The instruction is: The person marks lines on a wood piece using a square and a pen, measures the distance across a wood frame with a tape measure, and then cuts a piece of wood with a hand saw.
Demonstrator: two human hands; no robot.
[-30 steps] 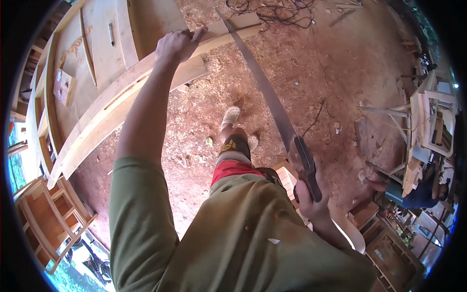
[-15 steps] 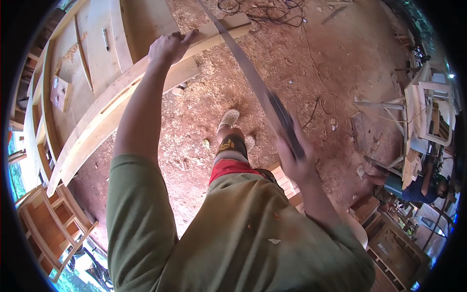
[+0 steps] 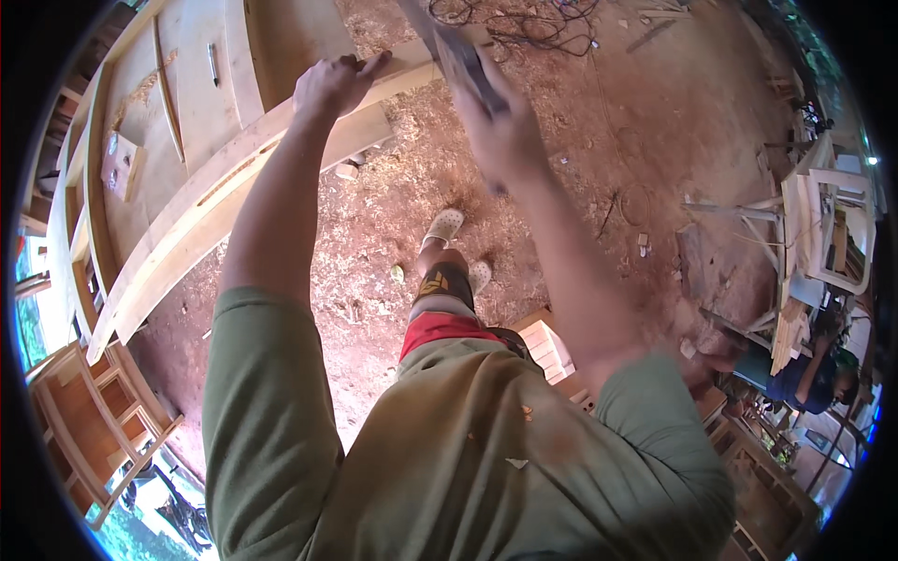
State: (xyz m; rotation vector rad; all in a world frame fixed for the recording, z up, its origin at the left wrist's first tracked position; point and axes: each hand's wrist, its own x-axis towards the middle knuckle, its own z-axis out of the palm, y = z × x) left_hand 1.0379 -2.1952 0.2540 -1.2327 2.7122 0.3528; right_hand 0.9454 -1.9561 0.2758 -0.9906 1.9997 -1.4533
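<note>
My right hand (image 3: 500, 136) is wrapped around the dark handle of a handsaw (image 3: 426, 26), blurred by motion. The saw's blade crosses a long pale wooden board (image 3: 412, 62) near its far end. On that board, left of the blade, rests my left hand (image 3: 327, 89), its fingers curled over the wood and its thumb stretched toward the saw. The board runs down to the left and has a long narrow slot in its near side. Where the teeth meet the wood is hidden by blur.
Left of the board lies a panelled wooden piece (image 3: 192, 122) bearing a silver pen-like tool (image 3: 212, 65) and a small wooden block (image 3: 122, 166). Dark cords (image 3: 543, 35) lie on the shaving-strewn dirt floor. Another person (image 3: 812, 381) is at the far right, near stacked timber (image 3: 788, 323).
My right hand has pushed the saw forward, up and to the left, so its handle now lies close to the board. My left hand keeps its place on the board.
</note>
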